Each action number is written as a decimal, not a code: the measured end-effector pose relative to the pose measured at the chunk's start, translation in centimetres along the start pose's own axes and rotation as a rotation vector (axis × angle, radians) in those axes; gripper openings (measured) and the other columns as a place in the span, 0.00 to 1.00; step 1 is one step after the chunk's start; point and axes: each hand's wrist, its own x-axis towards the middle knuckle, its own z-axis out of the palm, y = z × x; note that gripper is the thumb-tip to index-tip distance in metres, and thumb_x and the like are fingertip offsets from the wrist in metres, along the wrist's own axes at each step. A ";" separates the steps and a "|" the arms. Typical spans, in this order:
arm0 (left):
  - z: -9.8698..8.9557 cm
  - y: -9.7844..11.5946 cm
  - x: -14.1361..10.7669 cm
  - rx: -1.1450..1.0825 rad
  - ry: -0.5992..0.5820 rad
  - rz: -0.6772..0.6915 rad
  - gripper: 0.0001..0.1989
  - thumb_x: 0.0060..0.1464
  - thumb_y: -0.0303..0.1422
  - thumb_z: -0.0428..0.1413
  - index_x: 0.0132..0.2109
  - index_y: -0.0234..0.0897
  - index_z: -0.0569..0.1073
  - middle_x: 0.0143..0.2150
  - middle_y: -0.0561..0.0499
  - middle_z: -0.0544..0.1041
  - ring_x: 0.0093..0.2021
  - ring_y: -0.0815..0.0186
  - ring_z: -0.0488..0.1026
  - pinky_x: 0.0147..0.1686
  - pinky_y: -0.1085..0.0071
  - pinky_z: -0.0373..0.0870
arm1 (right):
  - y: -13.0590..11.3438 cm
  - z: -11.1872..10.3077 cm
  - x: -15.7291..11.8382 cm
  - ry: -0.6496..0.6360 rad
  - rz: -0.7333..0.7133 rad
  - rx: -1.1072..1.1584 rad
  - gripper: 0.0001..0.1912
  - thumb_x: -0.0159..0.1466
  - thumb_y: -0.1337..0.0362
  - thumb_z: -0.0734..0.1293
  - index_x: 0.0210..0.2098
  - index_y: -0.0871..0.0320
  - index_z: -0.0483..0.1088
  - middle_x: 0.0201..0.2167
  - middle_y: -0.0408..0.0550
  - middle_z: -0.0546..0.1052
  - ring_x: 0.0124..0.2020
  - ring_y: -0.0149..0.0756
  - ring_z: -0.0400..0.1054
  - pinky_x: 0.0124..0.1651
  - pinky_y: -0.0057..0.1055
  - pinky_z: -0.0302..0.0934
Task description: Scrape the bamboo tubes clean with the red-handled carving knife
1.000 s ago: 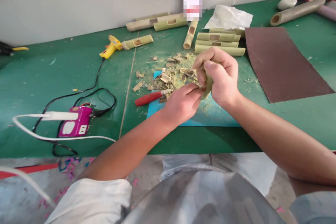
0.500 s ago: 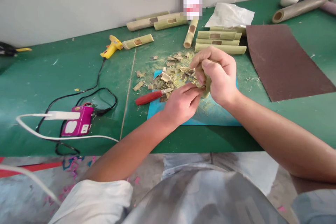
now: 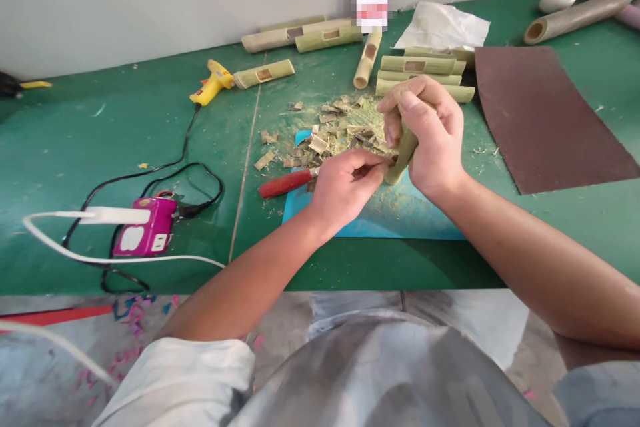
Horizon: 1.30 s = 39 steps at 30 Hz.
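Note:
My right hand [image 3: 436,137] is wrapped round a green bamboo tube [image 3: 403,159], holding it tilted above the blue mat [image 3: 425,219]. At an opening in the tube's side, my left hand [image 3: 345,188] pinches its fingertips together; whatever they grip is hidden. Beside the left wrist lies a red-handled tool [image 3: 285,184], its blade mostly covered by the hand. Bamboo chips [image 3: 319,145] and yellowish shavings are heaped just beyond the left hand.
Notched bamboo tubes [image 3: 417,65] lie behind the right hand, more along the wall. A brown sheet [image 3: 550,120] is at right. At left are a yellow glue gun [image 3: 216,82], a magenta power adapter [image 3: 145,227] and loose cables. White tissue [image 3: 443,27] sits at the back.
The right hand has shifted slightly right with the tube, showing more of it. My left hand has turned a little, its fingertips still at the opening. The view has moved slightly.

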 end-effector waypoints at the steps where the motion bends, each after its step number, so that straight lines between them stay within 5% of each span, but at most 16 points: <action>1: -0.1 0.0 0.0 -0.014 0.001 -0.018 0.05 0.53 0.26 0.58 0.32 0.34 0.78 0.24 0.55 0.74 0.24 0.74 0.67 0.24 0.78 0.63 | 0.1 -0.2 0.1 -0.008 -0.007 0.024 0.10 0.65 0.57 0.62 0.29 0.51 0.70 0.17 0.37 0.62 0.19 0.28 0.55 0.25 0.32 0.53; 6: -0.6 -0.3 0.0 -0.057 0.034 0.038 0.04 0.54 0.27 0.57 0.32 0.35 0.77 0.25 0.55 0.72 0.24 0.74 0.66 0.26 0.77 0.64 | 0.5 -1.8 0.7 -0.022 0.043 0.103 0.12 0.64 0.52 0.63 0.29 0.51 0.70 0.17 0.39 0.61 0.18 0.29 0.55 0.24 0.34 0.51; 11: -0.5 -0.8 0.2 -0.035 0.063 0.148 0.03 0.56 0.29 0.59 0.35 0.35 0.78 0.30 0.52 0.77 0.29 0.72 0.71 0.31 0.76 0.69 | -0.1 -2.8 0.8 0.115 0.080 0.108 0.19 0.63 0.46 0.58 0.27 0.52 0.69 0.21 0.42 0.58 0.22 0.32 0.55 0.27 0.35 0.53; 21: -0.6 -1.6 0.1 -0.104 0.046 0.019 0.09 0.54 0.27 0.59 0.43 0.41 0.79 0.24 0.56 0.71 0.23 0.73 0.68 0.23 0.76 0.67 | 0.5 -2.6 0.5 0.172 0.293 0.057 0.21 0.60 0.38 0.56 0.29 0.48 0.64 0.21 0.42 0.56 0.24 0.37 0.52 0.30 0.37 0.53; 32: 0.6 -0.3 -0.2 -0.222 0.041 -0.108 0.04 0.54 0.29 0.61 0.38 0.35 0.78 0.32 0.52 0.80 0.30 0.69 0.79 0.35 0.73 0.78 | -0.4 -0.8 -0.7 0.324 0.110 0.003 0.06 0.62 0.60 0.62 0.30 0.50 0.68 0.23 0.42 0.57 0.24 0.34 0.52 0.30 0.35 0.53; 39: 0.2 -0.1 -0.1 -0.001 0.042 -0.034 0.03 0.53 0.27 0.60 0.37 0.36 0.78 0.33 0.52 0.79 0.32 0.71 0.76 0.34 0.76 0.74 | -0.7 -0.7 -1.3 0.245 0.065 -0.171 0.08 0.65 0.57 0.61 0.31 0.49 0.68 0.23 0.42 0.63 0.26 0.35 0.60 0.32 0.35 0.58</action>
